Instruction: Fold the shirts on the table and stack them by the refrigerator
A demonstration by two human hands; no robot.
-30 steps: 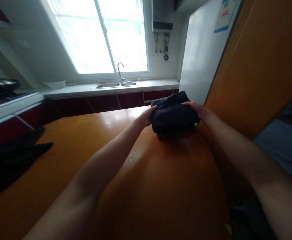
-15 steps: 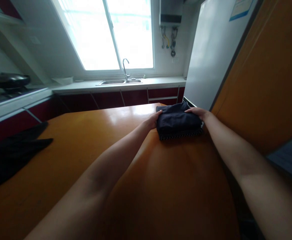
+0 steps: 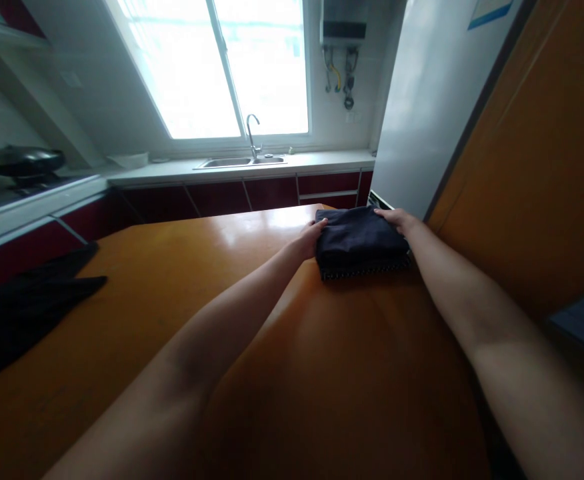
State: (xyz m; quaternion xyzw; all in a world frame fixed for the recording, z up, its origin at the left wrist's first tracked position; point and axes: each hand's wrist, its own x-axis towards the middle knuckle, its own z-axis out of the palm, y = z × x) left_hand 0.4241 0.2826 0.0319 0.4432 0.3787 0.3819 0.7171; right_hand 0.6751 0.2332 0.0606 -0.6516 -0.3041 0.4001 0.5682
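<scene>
A folded dark garment (image 3: 365, 237) lies near the far right end of the wooden table. Its front lower edge shows a patterned, dotted layer beneath the plain top; whether that is a separate piece I cannot tell. My left hand (image 3: 314, 239) grips its left side, thumb on top and the other fingers mostly hidden. At the back right corner, my right hand (image 3: 396, 220) is closed on the edge of the cloth. Both arms reach far forward over the table.
The orange-brown wooden table (image 3: 182, 267) fills the foreground. Another dark cloth (image 3: 27, 307) lies spread at its left edge. Beyond stand a counter with a sink (image 3: 227, 162), a covered pan (image 3: 19, 160) on the stove, and a tall white fridge (image 3: 422, 100) at right.
My right hand has shifted slightly back toward the garment's far right corner, and the top cloth there looks flatter. My left hand stays at the left side. The view has shifted slightly.
</scene>
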